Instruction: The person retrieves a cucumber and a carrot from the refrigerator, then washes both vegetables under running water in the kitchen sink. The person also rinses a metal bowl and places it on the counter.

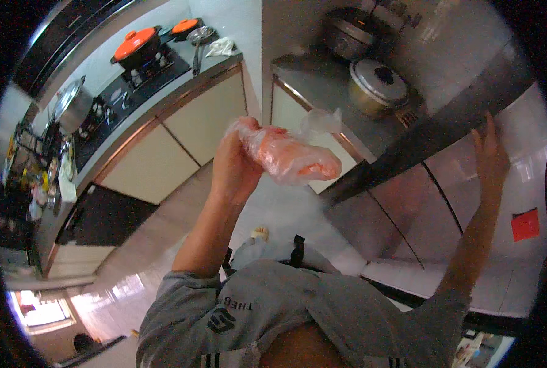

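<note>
In front of my chest, my left hand (233, 165) is closed around one end of a bundle in clear plastic (295, 156). What is inside looks pinkish-orange, perhaps raw meat; the crinkled film blurs it. A loose, whitish tail of the bag sticks out past its far side. Off to the right, my right arm reaches out and my right hand (493, 150) has its fingers stretched apart. It lies against or just over a pale, smooth-fronted appliance (420, 196) that resembles a fridge; contact is hard to judge. Nothing shows in that hand.
A steel pot (73, 105) and an orange-lidded pot (135, 48) stand on the stove at the left. On the right counter are a lidded pot (379, 84) and a dark cooker (349, 34). A dark panel (105, 216) juts from the left cabinets. A red square (525, 225) marks the appliance.
</note>
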A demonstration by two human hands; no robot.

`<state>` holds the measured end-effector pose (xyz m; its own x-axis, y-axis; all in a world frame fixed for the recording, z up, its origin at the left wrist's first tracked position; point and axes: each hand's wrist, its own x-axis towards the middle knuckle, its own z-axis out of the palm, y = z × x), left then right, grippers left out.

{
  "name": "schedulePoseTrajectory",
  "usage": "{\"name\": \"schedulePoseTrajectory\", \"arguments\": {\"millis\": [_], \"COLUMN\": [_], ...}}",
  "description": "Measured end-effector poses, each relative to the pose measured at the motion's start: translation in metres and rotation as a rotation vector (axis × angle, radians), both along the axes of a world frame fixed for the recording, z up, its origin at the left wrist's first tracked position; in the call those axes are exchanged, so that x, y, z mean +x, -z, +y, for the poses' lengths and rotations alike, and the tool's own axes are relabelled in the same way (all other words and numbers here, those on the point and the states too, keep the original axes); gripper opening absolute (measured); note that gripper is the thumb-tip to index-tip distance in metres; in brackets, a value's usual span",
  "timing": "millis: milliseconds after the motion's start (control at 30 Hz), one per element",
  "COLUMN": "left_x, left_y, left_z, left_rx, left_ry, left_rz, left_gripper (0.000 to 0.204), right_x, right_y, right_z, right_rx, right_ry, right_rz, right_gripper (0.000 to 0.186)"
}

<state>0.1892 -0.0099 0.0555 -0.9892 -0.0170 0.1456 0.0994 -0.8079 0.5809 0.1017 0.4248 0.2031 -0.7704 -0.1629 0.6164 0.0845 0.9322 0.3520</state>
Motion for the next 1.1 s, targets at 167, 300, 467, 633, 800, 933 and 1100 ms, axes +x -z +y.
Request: {"name": "schedulePoseTrajectory", "arguments": {"millis": [167, 300, 467, 633, 800, 933, 1100], "left_x": [0.042, 0.085, 0.157, 0.235, 0.314, 0.384, 0.461], "left_y": [0.006, -0.001, -0.008, -0.001, 0.009, 0.005, 0.0], "left_z": [0.032, 0.048, 0.028, 0.014, -0.02, -0.063, -0.109], "left_rx": [-0.132, -0.419, -1.118, -1.435, -1.281, -0.777, -0.679], "left_ry": [-0.051, -0.25, -0.69, -1.051, -1.213, -1.188, -1.608], "left_rz": [0.005, -0.034, -0.026, -0.305, -0.728, -0.707, -0.535], "left_gripper": [0.032, 0.02, 0.021, 0.023, 0.012, 0.022, 0.034], "right_x": [0.08, 0.106, 0.124, 0.158, 0.201, 0.236, 0.326], "right_y": [0.105, 0.172, 0.181, 0.18, 0.171, 0.174, 0.189], "right_z": [-0.113, -0.18, -0.222, -0.266, -0.33, -0.381, -0.455], "right_rx": [-1.215, -1.892, -1.66, -1.44, -1.356, -1.346, -1.375], "right_ry": [-0.802, -1.002, -1.146, -1.232, -1.343, -1.456, -1.395], "right_rz": [-0.893, -1.856, -2.022, -1.796, -1.65, -1.757, -2.216], "right_gripper": [0.053, 0.08, 0.059, 0.049, 0.045, 0.037, 0.042]}}
